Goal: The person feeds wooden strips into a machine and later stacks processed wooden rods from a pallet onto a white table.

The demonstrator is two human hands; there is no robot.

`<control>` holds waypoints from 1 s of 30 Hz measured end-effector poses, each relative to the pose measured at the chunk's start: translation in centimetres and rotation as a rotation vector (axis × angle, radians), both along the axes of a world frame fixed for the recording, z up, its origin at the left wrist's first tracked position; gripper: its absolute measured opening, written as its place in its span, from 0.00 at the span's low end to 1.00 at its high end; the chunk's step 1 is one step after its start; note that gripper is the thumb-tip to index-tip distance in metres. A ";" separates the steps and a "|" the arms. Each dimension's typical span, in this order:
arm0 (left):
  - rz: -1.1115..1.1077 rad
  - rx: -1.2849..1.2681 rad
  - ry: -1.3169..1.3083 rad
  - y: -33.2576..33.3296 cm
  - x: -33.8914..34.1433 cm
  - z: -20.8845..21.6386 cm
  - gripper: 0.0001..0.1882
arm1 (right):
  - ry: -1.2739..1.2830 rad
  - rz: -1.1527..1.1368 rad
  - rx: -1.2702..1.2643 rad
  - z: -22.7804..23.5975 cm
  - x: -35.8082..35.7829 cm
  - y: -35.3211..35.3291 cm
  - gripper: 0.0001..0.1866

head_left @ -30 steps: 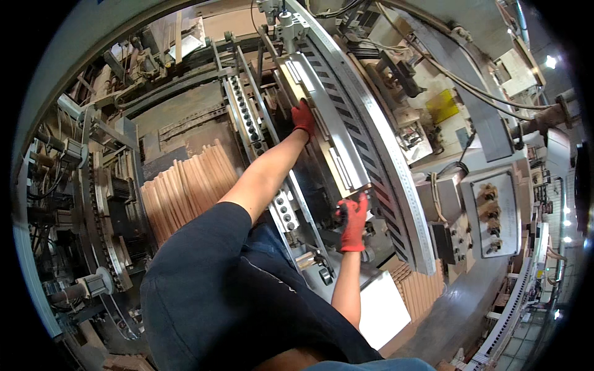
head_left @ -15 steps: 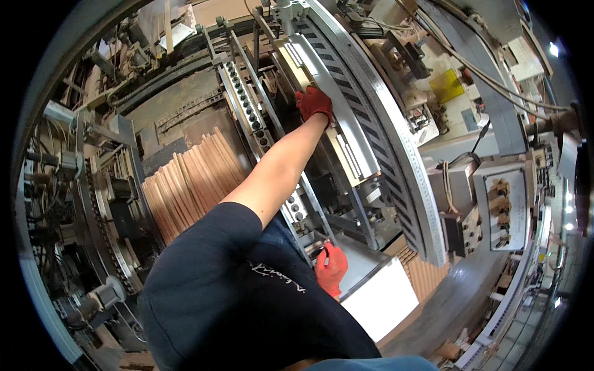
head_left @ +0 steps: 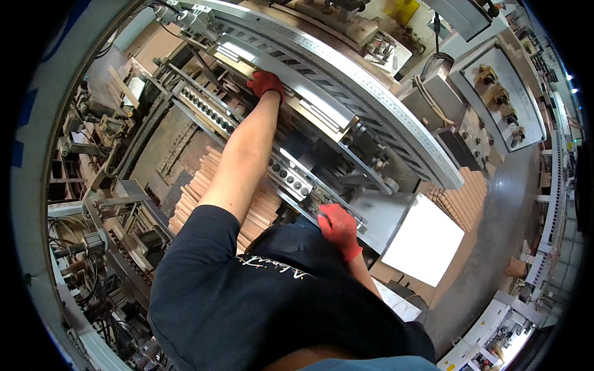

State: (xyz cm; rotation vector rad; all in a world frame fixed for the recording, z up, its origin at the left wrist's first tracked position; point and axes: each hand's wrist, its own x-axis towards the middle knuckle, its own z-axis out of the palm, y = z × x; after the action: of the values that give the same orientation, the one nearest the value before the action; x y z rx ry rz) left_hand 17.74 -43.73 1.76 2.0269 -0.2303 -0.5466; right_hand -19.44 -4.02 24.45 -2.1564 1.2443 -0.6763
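My left hand (head_left: 266, 85), in a red glove, reaches across the machine to the near edge of a long silver panel (head_left: 297, 79). Its fingers are curled there; what they grip, if anything, is hidden. Closer to my body, my right hand (head_left: 339, 226), also red-gloved, is closed at the near end of the machine's metal rail (head_left: 356, 217). Something small and greyish shows at its fingertips, too small to name. A strip with a row of black round knobs (head_left: 207, 111) runs beneath my left forearm.
Wooden strips (head_left: 192, 191) lie side by side under my left arm. A curved, slotted metal guard (head_left: 371, 102) arches beyond the panel. At the right are a white board (head_left: 424, 240), stacked brown strips (head_left: 464, 195) and a grey control box (head_left: 498, 96).
My view has turned, so the machine now lies more slantwise. My left hand stays at the panel. The right hand still sits at the near rail end, its forearm now in sight.
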 end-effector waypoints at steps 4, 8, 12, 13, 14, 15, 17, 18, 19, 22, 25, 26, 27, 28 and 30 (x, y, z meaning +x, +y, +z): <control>-0.011 0.099 -0.194 1.2 8.2 -0.4 0.28 | -0.343 -0.131 -0.030 2.6 3.4 -4.8 0.07; -0.213 0.315 -0.396 1.9 6.8 1.1 0.26 | -0.469 -0.351 -0.089 0.5 5.5 -13.0 0.07; -0.596 0.925 -0.809 4.0 3.2 6.7 0.25 | -0.589 -0.469 0.151 -2.6 5.2 -17.2 0.08; -0.550 0.919 -0.839 4.8 3.5 8.2 0.23 | -0.593 -0.439 0.170 -2.6 5.7 -17.5 0.08; -0.500 0.918 -0.861 5.8 3.6 8.9 0.21 | -0.591 -0.402 0.194 -2.6 6.2 -17.3 0.08; -0.466 0.914 -0.878 6.7 2.7 9.3 0.20 | -0.579 -0.377 0.216 -2.8 6.4 -17.1 0.08; -0.637 0.923 -0.856 6.3 -0.5 12.9 0.22 | -0.448 -0.431 0.045 -2.4 5.4 -17.3 0.06; -0.136 0.332 -0.341 5.6 -1.4 13.2 0.23 | -0.414 -0.440 0.033 -2.4 5.2 -17.5 0.05; 0.343 -0.269 0.175 4.8 -3.0 13.2 0.24 | -0.376 -0.454 0.025 -2.3 5.0 -17.6 0.05; 0.234 -0.104 -0.023 4.6 1.9 7.9 0.26 | -0.351 -0.426 0.014 -1.5 6.9 -17.0 0.04; 0.183 0.074 -0.194 5.4 6.1 3.4 0.25 | -0.475 -0.367 0.149 -0.1 7.3 -16.5 0.08; 0.169 0.071 -0.164 4.8 4.6 2.9 0.24 | -0.551 -0.399 0.247 0.4 7.2 -16.6 0.09; 0.164 0.065 -0.148 4.4 3.8 4.0 0.24 | -0.639 -0.417 0.350 1.1 7.1 -16.5 0.10; 0.177 0.041 -0.115 4.4 3.5 5.4 0.26 | -0.537 -0.373 0.130 -0.1 6.9 -16.1 0.12; 0.276 -0.139 0.073 4.2 0.1 9.6 0.30 | -0.444 -0.382 -0.274 0.1 6.6 -14.7 0.10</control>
State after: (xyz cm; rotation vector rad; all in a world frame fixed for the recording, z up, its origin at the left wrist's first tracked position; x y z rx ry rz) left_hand 17.84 -39.51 11.32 1.8607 0.0545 -0.4183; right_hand -12.85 -18.71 24.54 -1.8275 1.3792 -1.4706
